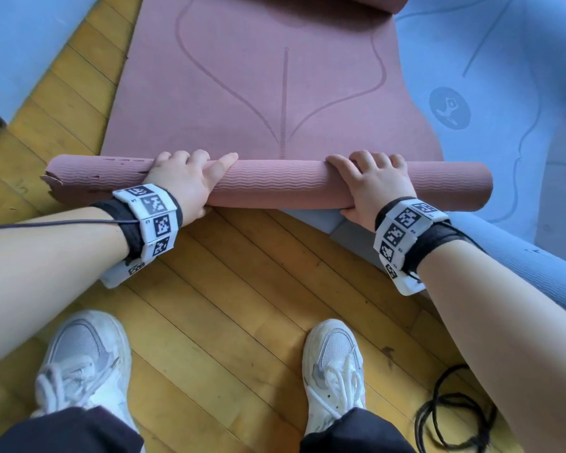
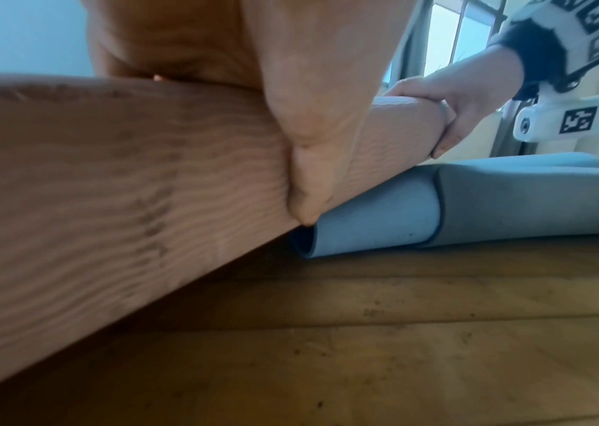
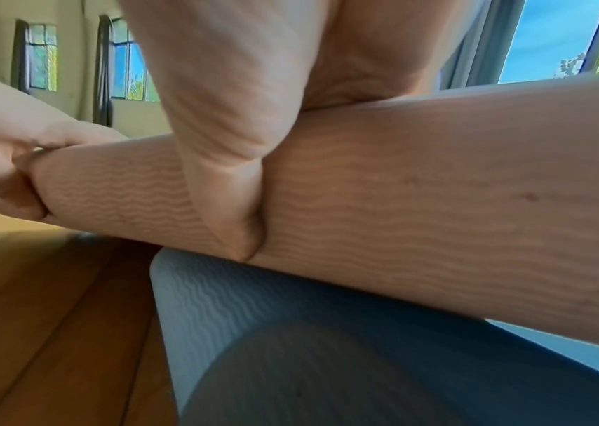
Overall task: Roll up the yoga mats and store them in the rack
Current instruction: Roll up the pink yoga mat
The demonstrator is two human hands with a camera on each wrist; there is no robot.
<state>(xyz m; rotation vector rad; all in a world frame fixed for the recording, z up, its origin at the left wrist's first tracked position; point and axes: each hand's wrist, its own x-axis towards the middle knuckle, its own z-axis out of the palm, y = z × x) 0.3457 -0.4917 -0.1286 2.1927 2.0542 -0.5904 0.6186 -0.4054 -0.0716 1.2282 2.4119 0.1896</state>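
While both hands, the left hand and right hand, are gripping the pink mat's roll lying on the floor partly over a blue mat, they are best pushing evenly, keeping the roll tight and straight

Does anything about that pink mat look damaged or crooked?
Yes. The pink mat's rolled left end is torn and chipped, with ragged bits missing. The roll also sits askew, its right part resting on a blue mat rather than the wooden floor.
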